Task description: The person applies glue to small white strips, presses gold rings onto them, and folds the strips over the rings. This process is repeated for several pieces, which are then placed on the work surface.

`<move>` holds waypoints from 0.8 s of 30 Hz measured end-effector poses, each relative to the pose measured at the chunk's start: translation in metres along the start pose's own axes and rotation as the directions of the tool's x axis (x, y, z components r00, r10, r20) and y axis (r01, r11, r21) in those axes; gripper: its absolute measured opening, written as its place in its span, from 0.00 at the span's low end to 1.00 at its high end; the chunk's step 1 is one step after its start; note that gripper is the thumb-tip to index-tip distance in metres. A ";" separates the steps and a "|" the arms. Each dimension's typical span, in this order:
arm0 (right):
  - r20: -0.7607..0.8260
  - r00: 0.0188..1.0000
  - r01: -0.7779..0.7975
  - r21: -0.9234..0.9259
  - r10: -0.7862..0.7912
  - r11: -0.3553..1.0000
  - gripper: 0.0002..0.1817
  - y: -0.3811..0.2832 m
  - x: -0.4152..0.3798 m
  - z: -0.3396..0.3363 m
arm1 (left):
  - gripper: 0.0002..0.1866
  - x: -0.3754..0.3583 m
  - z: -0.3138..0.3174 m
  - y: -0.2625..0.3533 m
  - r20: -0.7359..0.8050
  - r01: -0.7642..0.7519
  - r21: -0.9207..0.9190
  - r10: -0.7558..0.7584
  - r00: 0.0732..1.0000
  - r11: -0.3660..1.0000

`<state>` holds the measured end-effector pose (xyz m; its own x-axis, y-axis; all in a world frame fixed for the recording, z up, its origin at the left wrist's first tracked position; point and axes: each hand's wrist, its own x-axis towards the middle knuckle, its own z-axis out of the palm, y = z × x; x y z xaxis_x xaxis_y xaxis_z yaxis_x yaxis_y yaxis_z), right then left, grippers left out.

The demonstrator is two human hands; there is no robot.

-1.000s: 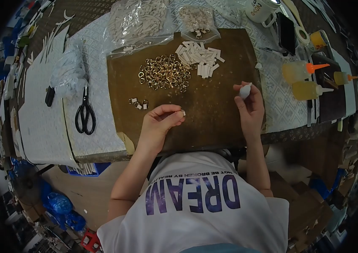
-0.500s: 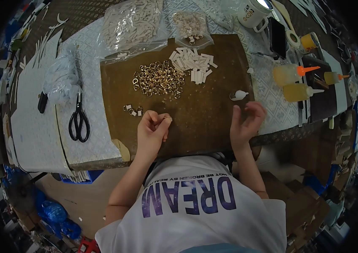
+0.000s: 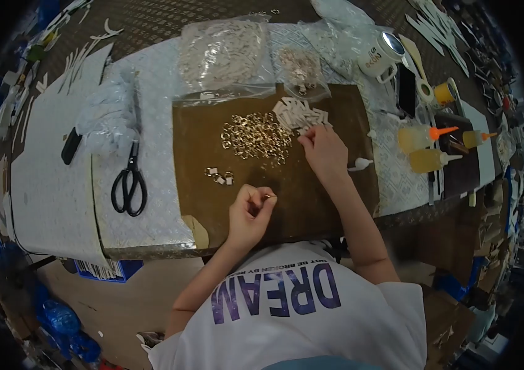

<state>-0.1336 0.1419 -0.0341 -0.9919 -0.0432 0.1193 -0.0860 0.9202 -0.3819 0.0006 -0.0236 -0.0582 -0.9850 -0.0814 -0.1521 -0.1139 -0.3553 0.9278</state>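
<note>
My left hand (image 3: pixel 249 217) is closed in a pinch above the brown mat (image 3: pixel 206 203), with a bit of a small gold ring (image 3: pixel 267 197) showing at its fingertips. At the near edge of the pile of short white strips (image 3: pixel 296 114), my right hand (image 3: pixel 325 153) has its fingers together; anything between them is too small to make out. Left of that pile lies a heap of gold rings (image 3: pixel 254 137). Several rings with white pieces (image 3: pixel 219 179) sit apart, up and left of my left hand. A small white nozzle-shaped item (image 3: pixel 361 164) lies right of my right wrist.
Black scissors (image 3: pixel 129 188) and a crumpled clear bag (image 3: pixel 109 117) lie left of the mat. Behind are bags of white strips (image 3: pixel 224 55) and small parts (image 3: pixel 300 68). A mug (image 3: pixel 380 58), phone (image 3: pixel 406 89) and glue bottles (image 3: pixel 427 160) stand or lie right.
My right hand has moved from the mat's right side up and left to the white strips, its fingers closing. My left hand stays pinched. The whole view has shifted somewhat.
</note>
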 end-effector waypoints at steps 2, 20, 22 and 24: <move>0.059 0.996 -0.063 0.017 0.062 0.998 0.12 -0.004 0.002 0.001 | 0.15 0.000 -0.001 -0.001 0.017 -0.100 0.055 0.099 0.995 0.994; 0.133 0.974 -0.195 0.072 0.184 0.978 0.08 -0.014 0.008 -0.009 | 0.14 -0.004 -0.008 0.005 0.126 -0.201 0.136 0.185 0.975 0.970; 0.057 0.993 -0.117 0.250 0.105 0.961 0.06 -0.015 0.002 -0.013 | 0.14 -0.003 -0.008 0.005 0.138 -0.212 0.142 0.192 0.972 0.967; 0.000 0.997 -0.071 0.417 0.078 0.906 0.06 -0.015 -0.009 -0.019 | 0.15 -0.003 -0.010 0.008 0.152 -0.181 0.170 0.155 0.976 0.969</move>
<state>-0.1221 0.1363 -0.0118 -0.9956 0.0282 0.0892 -0.0469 0.6743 -0.7370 0.0043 -0.0351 -0.0536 -0.9989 0.0064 0.0474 0.0456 -0.1712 0.9842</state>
